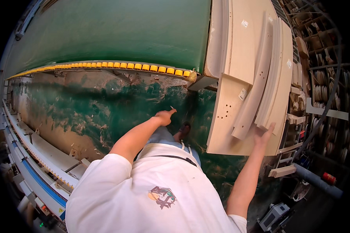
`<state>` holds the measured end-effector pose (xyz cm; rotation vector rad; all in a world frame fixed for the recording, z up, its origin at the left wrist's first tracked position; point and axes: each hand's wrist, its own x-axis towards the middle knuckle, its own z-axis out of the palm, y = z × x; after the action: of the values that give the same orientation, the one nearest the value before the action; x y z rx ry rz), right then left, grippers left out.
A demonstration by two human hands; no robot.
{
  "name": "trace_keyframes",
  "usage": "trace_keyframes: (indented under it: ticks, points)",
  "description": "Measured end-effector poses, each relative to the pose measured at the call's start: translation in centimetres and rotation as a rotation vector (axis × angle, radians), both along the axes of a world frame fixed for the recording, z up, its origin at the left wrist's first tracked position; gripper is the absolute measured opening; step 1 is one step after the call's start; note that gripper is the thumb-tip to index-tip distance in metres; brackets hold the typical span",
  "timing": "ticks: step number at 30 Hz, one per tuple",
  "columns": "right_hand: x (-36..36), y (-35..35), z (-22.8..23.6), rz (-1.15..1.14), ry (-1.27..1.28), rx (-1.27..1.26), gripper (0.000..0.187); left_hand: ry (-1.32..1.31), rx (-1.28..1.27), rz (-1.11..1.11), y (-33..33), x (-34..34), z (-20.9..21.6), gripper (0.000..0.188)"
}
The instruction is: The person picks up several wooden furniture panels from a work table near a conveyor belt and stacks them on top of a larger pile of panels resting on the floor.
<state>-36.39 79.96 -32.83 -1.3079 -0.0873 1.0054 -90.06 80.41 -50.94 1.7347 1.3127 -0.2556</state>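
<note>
My left hand [165, 116] hangs over the green floor in the middle, its fingers closed around a short, slim, pale stick [172, 108] whose kind I cannot make out. At the right, my right hand [263, 136] is at the near end of several long, narrow wooden strips [275, 77] stacked together. Its thumb lies along their right side, and the other fingers are partly hidden at the strip ends. Left of these lies a curved wooden board [256, 77] with small drilled holes. Beneath them are wide pale panels [225, 116] with holes and small white labels.
A wide green surface [116, 35] fills the far side, edged by a row of yellow rollers [129, 65]. Along the left runs a long machine [46, 182] with a blue stripe. Shelves [322, 77] holding rolls stand at the far right, above a grey box-shaped device [275, 215].
</note>
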Motion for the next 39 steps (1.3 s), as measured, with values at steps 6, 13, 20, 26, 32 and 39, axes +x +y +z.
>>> trace_keyframes:
  ticks: [6,13,20,26,32,39]
  points:
    - [0.0,0.0,-0.1,-0.044,0.047,0.029,0.076,0.004,-0.172,0.112,-2.8,-2.6,-0.5,0.058]
    - [-1.1,0.7,-0.2,-0.146,0.042,0.033,0.06,0.003,-0.163,0.547,-11.2,-7.6,1.6,0.043]
    - [-2.8,0.8,0.9,-0.189,-0.004,0.033,0.067,0.106,-0.206,0.656,-12.5,-10.2,2.3,0.039]
    - [-4.1,1.5,1.8,-0.278,-0.024,0.053,0.066,0.196,-0.156,0.405,-5.3,-11.1,1.6,0.039]
    - [-4.3,1.7,2.0,-0.32,-0.044,-0.024,0.067,0.258,-0.224,0.222,3.4,-15.7,0.1,0.039]
    - [-4.6,2.2,2.3,-0.338,-0.023,0.031,0.073,0.088,-0.232,0.285,12.3,-20.6,0.5,0.039]
